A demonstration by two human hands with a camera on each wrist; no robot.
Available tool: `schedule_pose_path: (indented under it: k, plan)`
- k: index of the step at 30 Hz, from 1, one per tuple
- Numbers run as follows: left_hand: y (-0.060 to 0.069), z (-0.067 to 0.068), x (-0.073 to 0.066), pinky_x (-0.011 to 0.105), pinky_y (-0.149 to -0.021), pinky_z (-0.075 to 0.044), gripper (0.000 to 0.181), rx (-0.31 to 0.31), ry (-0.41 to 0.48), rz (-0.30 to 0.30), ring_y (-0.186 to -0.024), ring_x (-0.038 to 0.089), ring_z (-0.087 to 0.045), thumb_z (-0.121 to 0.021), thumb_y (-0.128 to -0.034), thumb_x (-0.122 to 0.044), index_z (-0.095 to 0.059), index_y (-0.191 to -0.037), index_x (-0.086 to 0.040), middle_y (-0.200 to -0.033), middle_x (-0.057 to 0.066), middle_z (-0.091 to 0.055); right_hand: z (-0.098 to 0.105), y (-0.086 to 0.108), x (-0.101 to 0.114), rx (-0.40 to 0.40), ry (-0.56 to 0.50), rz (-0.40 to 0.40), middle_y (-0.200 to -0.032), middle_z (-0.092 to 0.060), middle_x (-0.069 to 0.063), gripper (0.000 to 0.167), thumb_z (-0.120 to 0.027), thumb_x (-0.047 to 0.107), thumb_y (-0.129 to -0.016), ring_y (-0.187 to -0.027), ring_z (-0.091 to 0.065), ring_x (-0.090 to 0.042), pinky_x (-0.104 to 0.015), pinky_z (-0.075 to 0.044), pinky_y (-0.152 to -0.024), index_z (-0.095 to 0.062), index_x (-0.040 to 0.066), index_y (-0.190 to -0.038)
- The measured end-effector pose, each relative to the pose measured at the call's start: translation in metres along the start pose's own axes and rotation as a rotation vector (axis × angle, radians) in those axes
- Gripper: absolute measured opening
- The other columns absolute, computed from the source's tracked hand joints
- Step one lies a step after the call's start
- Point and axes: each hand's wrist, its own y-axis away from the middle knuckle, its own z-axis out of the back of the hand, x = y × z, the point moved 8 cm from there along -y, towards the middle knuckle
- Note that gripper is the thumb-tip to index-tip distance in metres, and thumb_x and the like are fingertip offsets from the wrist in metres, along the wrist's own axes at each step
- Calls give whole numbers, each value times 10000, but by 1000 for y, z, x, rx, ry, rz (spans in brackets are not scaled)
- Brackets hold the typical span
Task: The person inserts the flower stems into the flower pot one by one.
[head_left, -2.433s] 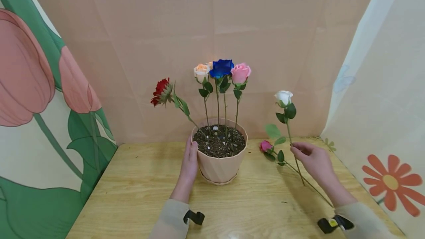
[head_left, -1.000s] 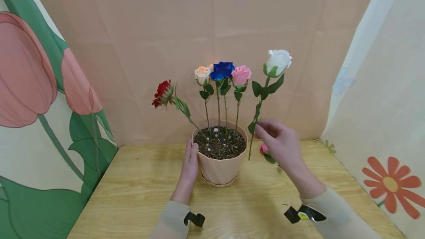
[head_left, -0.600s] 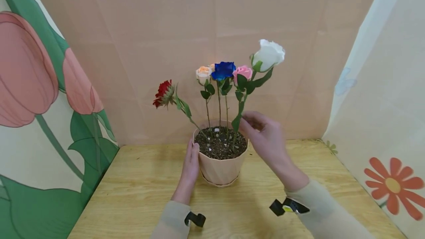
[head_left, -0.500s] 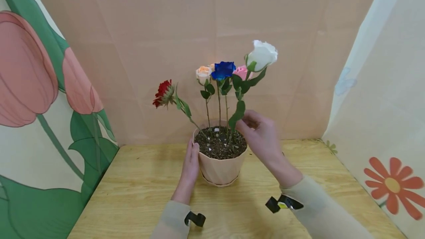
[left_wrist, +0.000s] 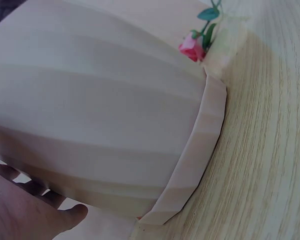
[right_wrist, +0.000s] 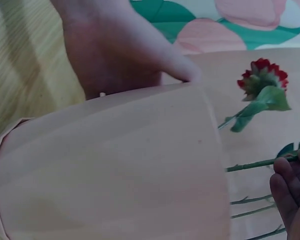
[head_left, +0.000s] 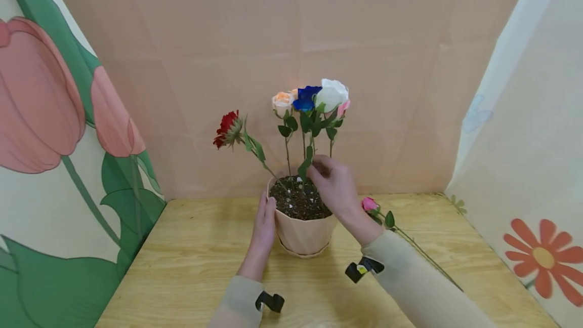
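A pale pink flowerpot (head_left: 302, 234) full of dark soil (head_left: 295, 204) stands on a matching saucer. Along its left side rests my left hand (head_left: 261, 232), thumb near the rim; the right wrist view shows this hand (right_wrist: 120, 45) lying against the wall. My right hand (head_left: 338, 186) pinches the stem of a white rose (head_left: 332, 96) just under a low leaf, above the soil. The stem's lower end is hard to make out. Planted round it are a red flower (head_left: 227, 128) leaning left, a cream rose (head_left: 282, 104), a blue rose (head_left: 304, 101) and a partly covered pink rose (head_left: 343, 109).
A deep pink rose (head_left: 370, 204) lies on the wooden table (head_left: 191, 267) right of the pot, its stem running past my right sleeve (head_left: 410, 272). A plain pinkish cloth (head_left: 205, 39) hangs behind, with flower-printed panels at both sides.
My right hand has carried the white rose from the table's right side leftward to over the pot, turning it upright and lowering it during the last half second. My left hand has stayed at the pot.
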Motion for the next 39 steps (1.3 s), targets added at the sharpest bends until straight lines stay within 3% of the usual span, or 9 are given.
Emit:
schedule_pose_path:
  k: [10, 20, 26, 32, 39]
  plan:
    - [1, -1, -4, 644, -1337, -121, 640, 3, -10, -35, -1662, 416, -170, -341, -1213, -453, -219, -1783, -190, -1819, 167, -201, -16, 0, -13, 19, 39, 15, -970, -816, -90, 173, -731, 98, -1073, -845, -764, -214, -400, -649, -742, -812, -12, -1180]
    - [0, 1, -3, 640, -1335, -145, 634, 12, 5, -44, -1662, 402, -181, -329, -1214, -462, -205, -1787, -220, -1821, 147, -204, -27, 1, -13, 18, 104, 105, -964, -799, -74, 121, -771, 115, -1061, -786, -698, -171, -358, -604, -683, -829, 27, -1122]
    - [0, -2, -4, 637, -1335, -160, 615, 36, 8, -76, -1663, 380, -185, -306, -1222, -438, -203, -1786, -217, -1823, 128, -204, -35, 3, -19, 35, 179, 119, -965, -793, -60, 96, -768, 141, -1068, -769, -678, -181, -394, -584, -675, -830, 68, -1080]
    - [1, -3, -5, 639, -1334, -160, 601, 18, 0, -64, -1660, 391, -196, -322, -1221, -417, -228, -1782, -223, -1817, 133, -225, -36, 4, -21, 36, 207, 141, -1107, -827, -111, 159, -782, 150, -1059, -930, -793, -263, -478, -659, -791, -842, 48, -1164]
    - [1, -4, -5, 618, -1336, -172, 594, 6, 12, -86, -1651, 382, -234, -345, -1221, -408, -265, -1773, -207, -1802, 132, -276, -38, 2, -23, 61, 244, 105, -1210, -812, -148, 221, -782, 173, -1062, -1093, -791, -333, -527, -651, -925, -844, 49, -1233]
